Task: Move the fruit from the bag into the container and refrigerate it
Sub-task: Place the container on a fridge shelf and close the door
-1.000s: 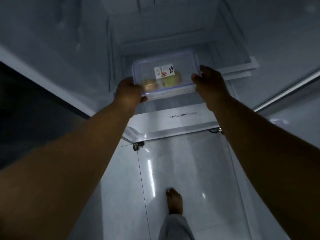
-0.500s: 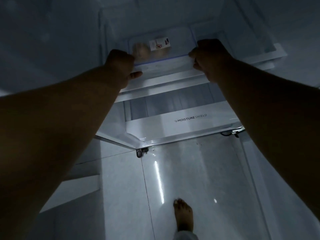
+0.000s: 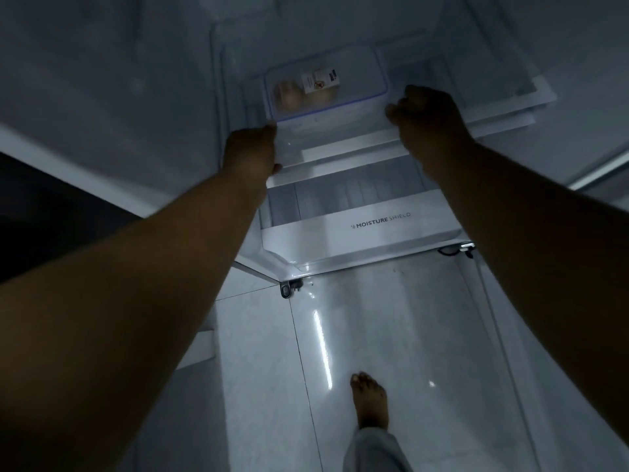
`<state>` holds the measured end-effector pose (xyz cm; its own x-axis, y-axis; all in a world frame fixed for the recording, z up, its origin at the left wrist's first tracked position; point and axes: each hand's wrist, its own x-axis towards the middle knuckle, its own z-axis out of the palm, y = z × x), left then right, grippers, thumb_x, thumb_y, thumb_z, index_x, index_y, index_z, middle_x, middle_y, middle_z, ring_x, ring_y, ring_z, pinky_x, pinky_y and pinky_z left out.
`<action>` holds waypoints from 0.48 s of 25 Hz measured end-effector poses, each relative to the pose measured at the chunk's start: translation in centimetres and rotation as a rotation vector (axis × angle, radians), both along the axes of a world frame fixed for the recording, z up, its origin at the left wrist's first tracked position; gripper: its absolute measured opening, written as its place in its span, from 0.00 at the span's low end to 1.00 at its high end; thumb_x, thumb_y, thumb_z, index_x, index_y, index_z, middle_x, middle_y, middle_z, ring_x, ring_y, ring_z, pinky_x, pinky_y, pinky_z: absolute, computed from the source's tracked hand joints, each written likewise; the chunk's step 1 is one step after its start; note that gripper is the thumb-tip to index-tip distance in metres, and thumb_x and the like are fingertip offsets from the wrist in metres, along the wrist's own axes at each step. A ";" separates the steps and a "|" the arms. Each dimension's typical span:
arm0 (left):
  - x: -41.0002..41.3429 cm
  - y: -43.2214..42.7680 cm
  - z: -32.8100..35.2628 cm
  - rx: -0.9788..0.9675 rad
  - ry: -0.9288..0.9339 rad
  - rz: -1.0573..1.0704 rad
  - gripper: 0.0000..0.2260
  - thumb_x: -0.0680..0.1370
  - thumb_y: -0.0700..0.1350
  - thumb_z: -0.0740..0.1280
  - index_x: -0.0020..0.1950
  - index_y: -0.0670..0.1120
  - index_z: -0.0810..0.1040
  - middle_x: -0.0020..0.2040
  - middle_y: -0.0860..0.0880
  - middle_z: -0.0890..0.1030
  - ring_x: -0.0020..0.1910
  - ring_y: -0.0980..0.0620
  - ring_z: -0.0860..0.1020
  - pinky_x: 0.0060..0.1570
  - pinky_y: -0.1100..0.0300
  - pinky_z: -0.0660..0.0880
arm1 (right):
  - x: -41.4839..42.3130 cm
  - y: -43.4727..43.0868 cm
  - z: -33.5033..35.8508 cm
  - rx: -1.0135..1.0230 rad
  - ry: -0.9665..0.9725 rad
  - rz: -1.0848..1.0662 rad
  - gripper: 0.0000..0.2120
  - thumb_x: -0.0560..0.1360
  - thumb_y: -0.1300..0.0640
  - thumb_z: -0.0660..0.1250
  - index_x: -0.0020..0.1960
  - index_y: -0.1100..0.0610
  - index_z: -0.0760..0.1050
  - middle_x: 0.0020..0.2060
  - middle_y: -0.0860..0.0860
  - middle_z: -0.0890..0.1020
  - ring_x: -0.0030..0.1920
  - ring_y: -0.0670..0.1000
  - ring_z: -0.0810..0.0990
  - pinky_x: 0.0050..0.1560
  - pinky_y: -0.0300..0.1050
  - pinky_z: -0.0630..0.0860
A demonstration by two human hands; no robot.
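A clear lidded container (image 3: 354,80) with a white label rests on a glass shelf (image 3: 340,144) inside the open fridge. Pale round fruit (image 3: 289,95) shows through its lid at the left end. My left hand (image 3: 250,149) is just in front of the container's near left corner, fingers curled, a fingertip close to that corner. My right hand (image 3: 427,115) hovers at the container's near right corner, fingers curled loosely, with a small gap to it. Neither hand grips the box.
Below the shelf sits a white crisper drawer (image 3: 381,233) marked MOISTURE SHIELD. The fridge side walls close in left and right. Glossy floor tiles (image 3: 391,335) lie beneath, with my bare foot (image 3: 369,400) on them. The scene is dim.
The container went from being carried in both hands in front of the fridge to lying on the shelf. Both hands have let go and drawn back slightly toward me.
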<state>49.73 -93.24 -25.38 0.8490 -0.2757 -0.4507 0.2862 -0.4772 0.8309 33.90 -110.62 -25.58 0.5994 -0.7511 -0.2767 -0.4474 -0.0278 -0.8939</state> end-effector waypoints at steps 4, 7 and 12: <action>-6.5 6.0 5.2 -0.070 -0.108 -0.162 0.22 0.77 0.52 0.66 0.69 0.45 0.72 0.63 0.49 0.78 0.57 0.51 0.78 0.62 0.53 0.75 | -6.0 6.3 4.8 -0.056 -0.047 -0.020 0.27 0.77 0.52 0.66 0.74 0.56 0.66 0.69 0.52 0.74 0.67 0.48 0.73 0.67 0.41 0.68; -12.4 12.5 10.2 -0.031 -0.186 -0.306 0.22 0.77 0.55 0.66 0.71 0.52 0.70 0.67 0.53 0.76 0.62 0.54 0.75 0.62 0.59 0.70 | -12.3 13.6 9.6 -0.007 -0.087 -0.060 0.28 0.77 0.52 0.67 0.75 0.55 0.65 0.71 0.49 0.72 0.68 0.45 0.72 0.67 0.36 0.65; -23.8 24.3 17.5 -0.051 -0.059 -0.425 0.20 0.77 0.55 0.65 0.69 0.56 0.71 0.58 0.63 0.76 0.53 0.70 0.73 0.44 0.76 0.68 | -25.8 28.4 18.1 0.059 -0.043 -0.210 0.24 0.77 0.52 0.67 0.72 0.49 0.68 0.68 0.43 0.74 0.64 0.42 0.73 0.51 0.17 0.65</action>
<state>25.93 -68.95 -7.87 0.6791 -0.6271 -0.3814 0.0241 -0.5003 0.8655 8.10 -82.22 -7.49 0.4437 -0.8440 -0.3013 -0.3991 0.1149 -0.9097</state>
